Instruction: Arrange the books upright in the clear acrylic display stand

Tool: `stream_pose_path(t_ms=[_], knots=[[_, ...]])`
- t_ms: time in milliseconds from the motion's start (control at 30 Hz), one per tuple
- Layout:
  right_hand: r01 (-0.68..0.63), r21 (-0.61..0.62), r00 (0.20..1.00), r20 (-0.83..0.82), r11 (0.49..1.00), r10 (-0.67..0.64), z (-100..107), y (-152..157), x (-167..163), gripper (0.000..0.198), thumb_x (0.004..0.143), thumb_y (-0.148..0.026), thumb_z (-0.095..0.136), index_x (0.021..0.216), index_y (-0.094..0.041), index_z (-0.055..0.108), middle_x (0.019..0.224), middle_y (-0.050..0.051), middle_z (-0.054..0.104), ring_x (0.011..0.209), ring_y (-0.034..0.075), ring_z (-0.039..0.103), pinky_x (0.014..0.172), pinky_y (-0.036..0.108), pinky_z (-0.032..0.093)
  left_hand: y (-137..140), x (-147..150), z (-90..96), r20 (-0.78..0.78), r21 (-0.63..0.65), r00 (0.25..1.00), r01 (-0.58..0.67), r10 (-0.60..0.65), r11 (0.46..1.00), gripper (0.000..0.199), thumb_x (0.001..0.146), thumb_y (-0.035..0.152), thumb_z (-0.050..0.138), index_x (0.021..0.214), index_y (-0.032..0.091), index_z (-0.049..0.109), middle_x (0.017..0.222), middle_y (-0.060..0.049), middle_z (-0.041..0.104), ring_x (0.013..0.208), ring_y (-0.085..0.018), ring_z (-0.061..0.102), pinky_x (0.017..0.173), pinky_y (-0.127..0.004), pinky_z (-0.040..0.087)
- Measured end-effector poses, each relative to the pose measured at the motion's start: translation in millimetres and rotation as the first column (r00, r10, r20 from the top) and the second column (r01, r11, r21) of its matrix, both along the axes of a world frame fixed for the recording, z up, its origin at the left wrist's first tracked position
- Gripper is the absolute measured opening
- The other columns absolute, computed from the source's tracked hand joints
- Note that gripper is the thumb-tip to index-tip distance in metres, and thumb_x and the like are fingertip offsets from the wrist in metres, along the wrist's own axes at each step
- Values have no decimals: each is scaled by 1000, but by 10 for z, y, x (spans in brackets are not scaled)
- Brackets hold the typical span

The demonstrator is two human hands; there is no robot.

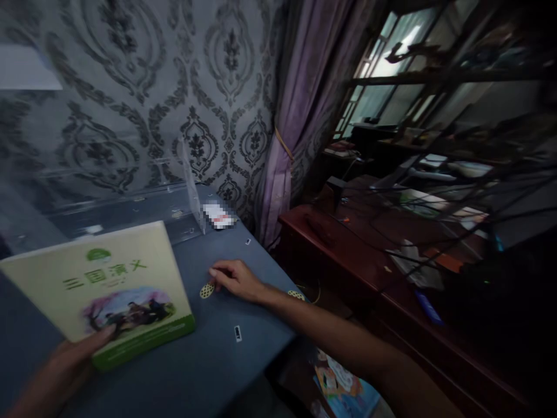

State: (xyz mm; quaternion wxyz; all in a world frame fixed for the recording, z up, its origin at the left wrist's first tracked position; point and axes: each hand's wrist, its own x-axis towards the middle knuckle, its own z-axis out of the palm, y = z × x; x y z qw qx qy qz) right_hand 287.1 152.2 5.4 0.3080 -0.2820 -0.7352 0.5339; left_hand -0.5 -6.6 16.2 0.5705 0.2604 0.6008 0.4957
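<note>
My left hand (72,360) grips a thick book (126,261) by its lower left edge, with the thumb lying across the cover. The book is tilted above the table; its cover is cream with green Chinese characters, a painted scene of figures and a green lower band. My right hand (237,280) rests low over the blue-grey tabletop (209,360), its fingers bent and slightly apart, and nothing shows in them. Right by its fingertips lies a yellow oval with dark dots (207,290). A small black-and-white label (238,333) lies nearer to me.
A clear plastic box (191,186) stands at the back, beside a blurred white packet (218,215). Another dotted oval (296,295) lies at the table's right edge. A red-brown desk (339,249) with cables and a blue marker (429,307) is on the right. Picture books (348,389) lie below.
</note>
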Motion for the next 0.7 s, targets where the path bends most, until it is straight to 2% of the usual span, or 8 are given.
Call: stream_pose_path(t_ms=[33, 67, 167, 300, 400, 500, 600, 700], knots=[[0, 0, 1000, 7, 1000, 0, -6, 7, 4, 45, 91, -61, 60, 83, -17, 64, 74, 2, 68, 61, 12, 59, 62, 25, 47, 34, 6, 14, 37, -46, 999, 0, 1, 999, 64, 50, 55, 93, 104, 24, 81, 91, -6, 82, 112, -46, 70, 93, -52, 61], [4, -6, 1000, 14, 1000, -4, -10, 15, 7, 46, 90, -62, 61, 82, -17, 65, 73, 3, 69, 60, 12, 59, 62, 25, 47, 57, 20, 28, 66, -32, 997, -27, 29, 999, 66, 46, 53, 94, 103, 22, 81, 90, -7, 82, 111, -46, 70, 95, -50, 61], [35, -46, 999, 16, 998, -35, -12, 41, 21, 50, 88, -66, 62, 82, -17, 67, 73, 4, 72, 56, 12, 60, 57, 25, 46, 91, 93, 67, 116, 49, 992, -60, 54, 997, 72, 49, 49, 95, 111, 16, 79, 97, -12, 81, 107, -44, 73, 99, -48, 59], [109, -125, 994, -14, 986, -112, -9, 89, 58, 58, 82, -73, 65, 87, -16, 70, 71, 4, 73, 50, 12, 61, 44, 22, 37, 128, 140, 99, 179, 138, 984, -12, -13, 990, 76, 49, 47, 96, 114, 12, 77, 99, -15, 81, 97, -41, 76, 88, -46, 63], [147, -170, 986, -49, 974, -158, -21, 128, 85, 59, 80, -74, 67, 88, -15, 71, 71, 6, 74, 51, 13, 63, 44, 22, 38, 176, 119, 129, 241, 123, 970, 2, -32, 992, 70, 42, 47, 99, 98, 11, 79, 91, -15, 81, 90, -38, 77, 82, -41, 64], [154, -187, 983, -71, 970, -170, -35, 151, 90, 60, 79, -74, 68, 85, -15, 71, 69, 7, 75, 50, 14, 64, 43, 23, 38, 242, 106, 170, 285, 121, 958, -49, 13, 992, 60, 38, 44, 101, 82, 11, 77, 88, -15, 81, 85, -35, 78, 75, -35, 64], [160, -168, 982, -68, 973, -174, -41, 146, 83, 60, 79, -75, 68, 84, -15, 71, 68, 8, 74, 48, 14, 63, 43, 22, 37, 341, 126, 200, 333, 164, 942, -89, 30, 982, 55, 40, 39, 100, 82, 13, 75, 88, -14, 81, 81, -32, 78, 69, -33, 63], [146, -125, 987, -48, 981, -153, -42, 115, 82, 60, 80, -75, 65, 84, -15, 72, 69, 9, 75, 49, 14, 63, 44, 23, 38, 472, 188, 188, 374, 204, 927, -107, 24, 973, 51, 47, 33, 98, 88, 13, 75, 88, -13, 81, 81, -32, 78, 73, -37, 64]])
